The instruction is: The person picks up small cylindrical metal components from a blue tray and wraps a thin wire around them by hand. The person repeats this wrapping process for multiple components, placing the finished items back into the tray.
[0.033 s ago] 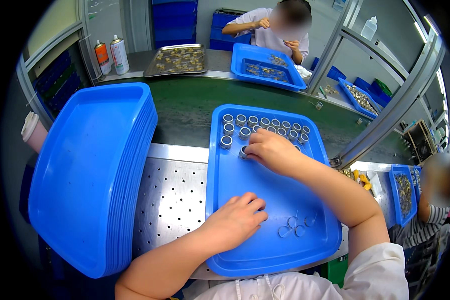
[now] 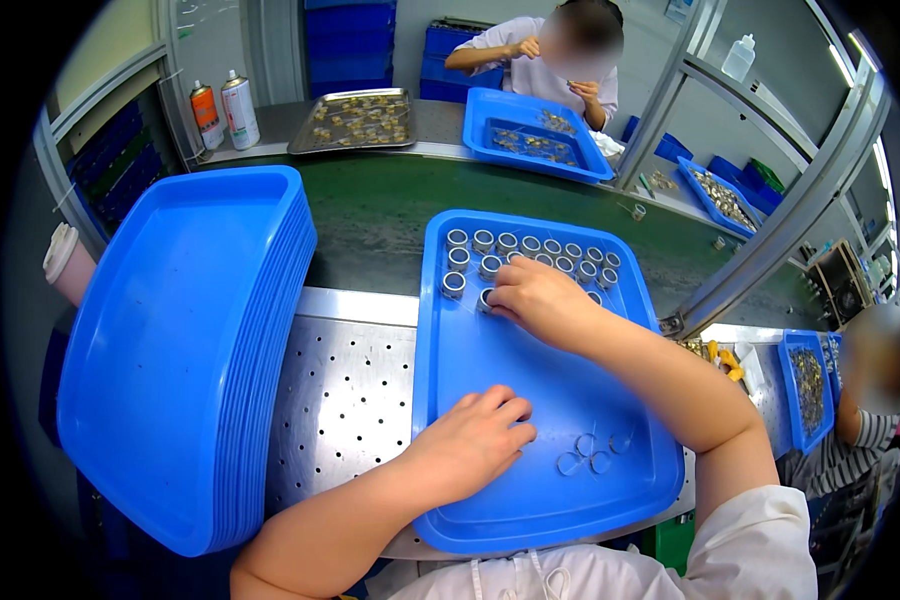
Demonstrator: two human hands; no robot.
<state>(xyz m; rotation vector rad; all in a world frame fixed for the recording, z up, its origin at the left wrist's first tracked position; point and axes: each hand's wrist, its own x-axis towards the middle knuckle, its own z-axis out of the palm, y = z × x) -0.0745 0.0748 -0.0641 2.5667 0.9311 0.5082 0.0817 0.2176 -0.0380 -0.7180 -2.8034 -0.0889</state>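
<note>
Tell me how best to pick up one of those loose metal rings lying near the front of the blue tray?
Pinch a small metal ring across its outer rim from straight above: it lies flat on the blue plastic tray, touching its neighbours, so only the top stays free.

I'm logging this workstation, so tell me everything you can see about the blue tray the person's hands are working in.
The blue tray is a shallow rectangular plastic one with rounded corners and a raised rim, lying flat, partly on the perforated metal bench and partly on the green belt. Short metal rings stand in rows along its far end; a few clear rings lie loose near its front right. The right hand reaches to the rows, and the left hand rests on its floor.
</note>
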